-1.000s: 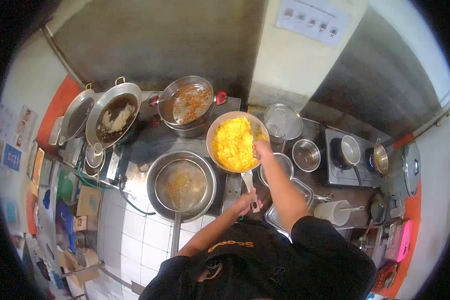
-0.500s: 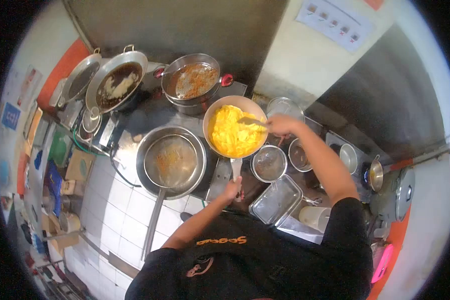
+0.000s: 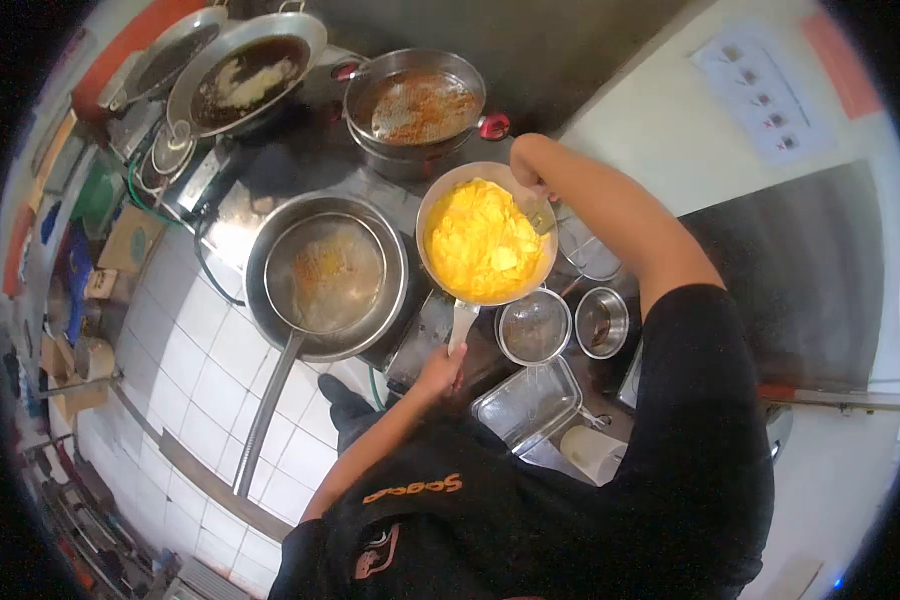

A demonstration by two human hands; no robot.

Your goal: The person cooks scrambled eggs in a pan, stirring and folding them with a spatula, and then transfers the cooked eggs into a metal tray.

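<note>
A light-coloured frying pan (image 3: 545, 262) full of yellow scrambled eggs (image 3: 483, 240) is in front of me over the stove. My left hand (image 3: 442, 372) is closed around its pale handle (image 3: 463, 325). At the pan's far right rim, my right hand (image 3: 532, 168) grips a spatula (image 3: 542, 219), its blade at the right edge of the eggs. The hand's back and wrist hide most of the spatula's handle. To the pan's left, a long-handled strainer (image 3: 328, 272) rests in a wide metal bowl (image 3: 397, 300).
Behind the frying pan stands a pot (image 3: 415, 62) with red handles and a strainer of brown bits. A wok (image 3: 300, 55) of dark oil is at the far left. Small metal pots (image 3: 602, 322) and a rectangular tray (image 3: 530, 405) lie to the right. White tiles (image 3: 220, 395) cover the floor.
The camera view has shifted and turned. My right hand has swung to the pan's far rim, and the spatula has moved from over the eggs to their right edge. My left hand keeps its grip.
</note>
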